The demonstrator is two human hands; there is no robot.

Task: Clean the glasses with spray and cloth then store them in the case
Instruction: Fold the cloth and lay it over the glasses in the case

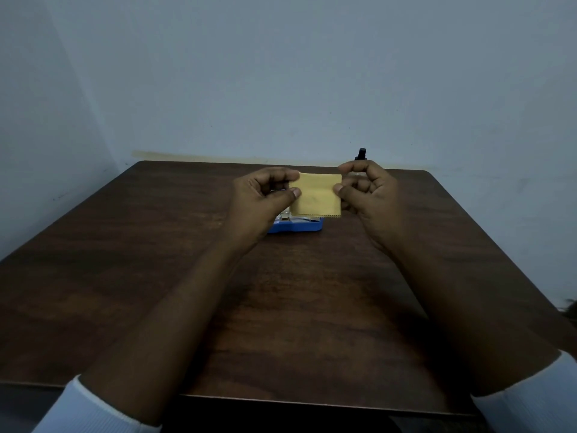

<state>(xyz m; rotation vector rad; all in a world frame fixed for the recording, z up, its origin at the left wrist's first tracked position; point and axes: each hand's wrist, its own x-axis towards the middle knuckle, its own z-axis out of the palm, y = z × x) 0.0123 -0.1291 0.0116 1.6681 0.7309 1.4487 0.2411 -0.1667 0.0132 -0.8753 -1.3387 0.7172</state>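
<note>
Both the left hand and right hand pinched the yellow cloth taut above the open blue case; storing apparently remained.

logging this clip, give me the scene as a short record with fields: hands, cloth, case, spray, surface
left hand: left hand pinches the cloth's left edge
right hand: right hand pinches the cloth's right edge
cloth: yellow cloth, held stretched between both hands above the table
case: blue case, on the table under the cloth, open, something pale inside, contents unclear
spray: dark spray bottle, upright behind the right hand, mostly hidden
surface: brown wooden table
</note>
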